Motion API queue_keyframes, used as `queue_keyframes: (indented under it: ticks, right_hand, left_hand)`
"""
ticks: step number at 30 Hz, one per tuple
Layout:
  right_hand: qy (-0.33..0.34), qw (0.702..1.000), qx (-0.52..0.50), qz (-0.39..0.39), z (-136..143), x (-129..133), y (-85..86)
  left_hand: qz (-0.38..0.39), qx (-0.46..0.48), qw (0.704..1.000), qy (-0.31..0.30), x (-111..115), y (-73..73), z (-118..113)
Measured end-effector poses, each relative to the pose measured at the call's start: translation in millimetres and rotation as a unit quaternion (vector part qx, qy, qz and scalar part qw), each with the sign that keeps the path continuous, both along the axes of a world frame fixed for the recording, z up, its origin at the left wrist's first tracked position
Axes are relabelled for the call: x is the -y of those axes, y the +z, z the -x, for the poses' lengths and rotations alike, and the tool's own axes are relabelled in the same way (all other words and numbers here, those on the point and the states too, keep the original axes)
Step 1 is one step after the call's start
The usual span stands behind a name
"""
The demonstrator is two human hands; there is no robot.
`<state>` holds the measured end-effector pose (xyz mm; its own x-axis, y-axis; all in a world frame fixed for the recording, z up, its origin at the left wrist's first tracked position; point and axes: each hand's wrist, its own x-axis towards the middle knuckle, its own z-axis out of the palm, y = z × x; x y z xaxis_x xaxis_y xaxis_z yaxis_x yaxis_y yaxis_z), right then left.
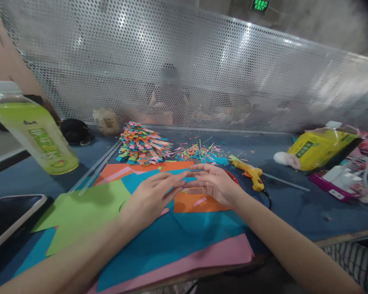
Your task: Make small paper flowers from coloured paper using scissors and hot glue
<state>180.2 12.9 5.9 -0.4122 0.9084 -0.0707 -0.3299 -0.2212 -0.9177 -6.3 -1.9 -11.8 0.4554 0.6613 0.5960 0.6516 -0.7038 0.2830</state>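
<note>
Blue paper (171,245) spreads across the table (294,216) beneath the person's two hands, with a pink sheet (221,256) showing along its near edge. The left hand (151,195) and the right hand (217,183) face each other, fingers slightly bent, their fingertips meeting or nearly so; whether they pinch anything small between them, one cannot tell. An orange sheet (184,204) lies just below the fingers, a short pink strip (200,201) resting on it, while green paper (88,202) lies to the left, partly behind the left forearm. Beyond the hands stands a cone (141,145) layered with many-coloured paper pieces, and a heap of thin paper scraps (199,153) lies just to its right. A yellow glue gun (250,171) lies near the right hand. Two clear sticks (95,169) lie left of the cone, near a green drink bottle (38,134).
</note>
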Motion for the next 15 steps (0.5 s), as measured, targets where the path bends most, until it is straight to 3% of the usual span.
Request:
queue_keyframes:
  ticks: [9, 12, 15]
  right_hand:
    - [0.059, 0.997, -0.041, 0.036, -6.8, -1.1, -2.2]
    - [0.052, 0.997, -0.032, 0.051, -7.5, -1.8, -2.0]
    - [0.027, 0.997, -0.053, 0.040, -8.3, -4.0, -2.4]
  left_hand:
    - [-0.095, -0.032, 0.995, 0.003, -4.6, -1.2, 0.5]
    - [-0.116, -0.033, 0.993, -0.010, -3.3, 0.7, -0.8]
    - [-0.090, -0.009, 0.996, -0.015, -0.9, 2.3, -2.8]
